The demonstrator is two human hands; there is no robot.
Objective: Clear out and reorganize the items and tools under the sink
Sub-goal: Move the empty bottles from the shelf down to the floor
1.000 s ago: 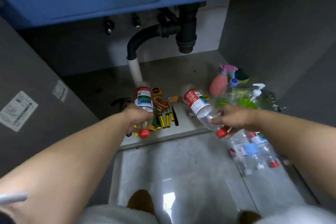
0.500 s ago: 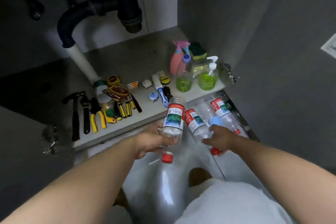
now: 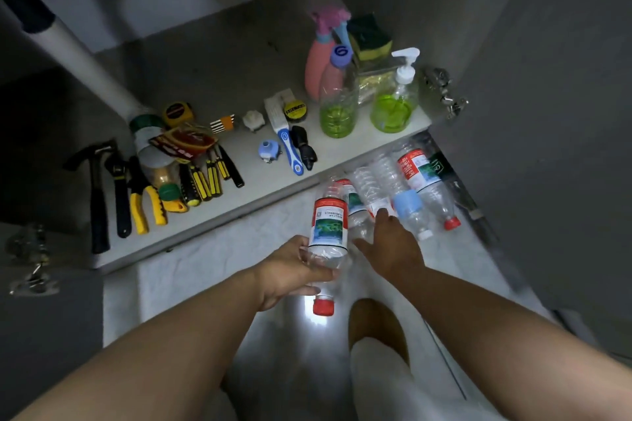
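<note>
The left grip [image 3: 297, 272] curls round a bottle [image 3: 328, 225] near its neck, held over the floor [image 3: 212, 260] at centre. The right grip [image 3: 393, 244], fingers spread, touches the bottle pile [image 3: 410, 178] lying on the floor at 2 o'clock. By my judgement the clearing is partly done: tools [image 3: 143, 195] at 10 o'clock and cleaners [image 3: 342, 102] at 1 o'clock sit in the cabinet [image 3: 205, 72], yet to be cleared or sorted.

1. The left hand [image 3: 290, 273] grips a clear plastic bottle with a red cap and a red-and-white label [image 3: 328, 229], its cap pointing back toward the person
2. The right hand [image 3: 393, 246], just beside it, spreads straight fingers over a second labelled clear bottle [image 3: 355, 212] on the floor
3. More clear plastic bottles [image 3: 410, 178] lie beyond the right hand
4. A black hammer [image 3: 97, 198] and yellow-handled pliers [image 3: 147, 205] lie beyond the left hand
</note>
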